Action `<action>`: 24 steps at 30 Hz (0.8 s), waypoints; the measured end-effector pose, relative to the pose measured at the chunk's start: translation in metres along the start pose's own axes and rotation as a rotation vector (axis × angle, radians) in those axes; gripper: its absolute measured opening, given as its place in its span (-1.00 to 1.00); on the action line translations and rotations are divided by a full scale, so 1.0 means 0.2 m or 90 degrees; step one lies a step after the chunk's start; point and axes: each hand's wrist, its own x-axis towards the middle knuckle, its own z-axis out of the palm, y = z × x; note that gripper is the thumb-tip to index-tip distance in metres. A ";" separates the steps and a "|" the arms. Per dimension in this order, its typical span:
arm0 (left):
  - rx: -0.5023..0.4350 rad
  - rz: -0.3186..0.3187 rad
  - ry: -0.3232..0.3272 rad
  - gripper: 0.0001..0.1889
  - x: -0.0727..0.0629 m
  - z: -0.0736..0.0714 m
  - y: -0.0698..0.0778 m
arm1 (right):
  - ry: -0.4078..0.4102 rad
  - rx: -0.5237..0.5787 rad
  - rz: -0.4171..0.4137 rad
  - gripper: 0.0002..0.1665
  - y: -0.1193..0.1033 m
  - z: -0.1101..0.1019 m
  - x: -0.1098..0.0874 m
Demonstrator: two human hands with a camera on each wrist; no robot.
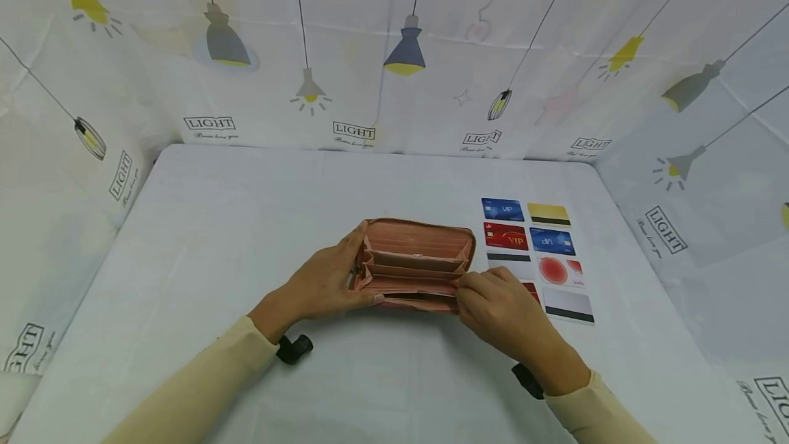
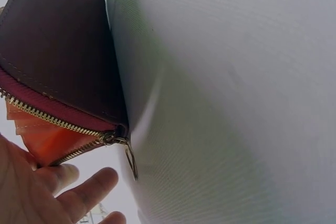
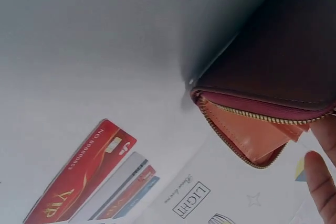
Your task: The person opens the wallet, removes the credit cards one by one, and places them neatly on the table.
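A zip-around wallet (image 1: 419, 252) stands unzipped on the white table, its orange-pink compartments and card slots facing up. My left hand (image 1: 327, 276) holds its left side, with the thumb at the front edge and fingers toward the back corner. At the front right corner, my right hand (image 1: 499, 307) pinches the wallet's edge with curled fingers. In the left wrist view the dark outer cover and the brass zipper pull (image 2: 131, 158) show beside the left fingers (image 2: 86, 195). The right wrist view shows the wallet's other end (image 3: 247, 124), with the zipper spread apart.
Several cards lie in two columns right of the wallet, among them a blue VIP card (image 1: 502, 210), a red VIP card (image 1: 505, 236), a gold card (image 1: 548, 214) and a grey striped card (image 1: 568, 303). My right hand partly covers another red card (image 1: 531, 291). A lamp-printed cloth (image 1: 357, 33) encloses the table.
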 end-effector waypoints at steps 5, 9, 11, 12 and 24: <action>0.005 0.005 0.003 0.31 0.00 0.00 0.00 | 0.008 0.010 0.000 -0.66 -0.01 0.00 -0.01; 0.003 0.016 0.007 0.31 0.01 0.00 0.00 | 0.039 0.023 -0.023 -0.68 -0.02 0.01 -0.03; 0.004 0.021 0.010 0.31 0.01 0.00 0.00 | 0.066 0.029 -0.039 -0.76 -0.02 0.02 -0.04; 0.004 0.022 0.012 0.31 0.01 0.00 0.00 | 0.080 0.032 -0.046 -0.80 -0.03 0.02 -0.05; 0.002 -0.002 -0.007 0.30 0.00 0.00 0.01 | 0.170 0.094 0.038 -0.57 -0.02 0.02 -0.08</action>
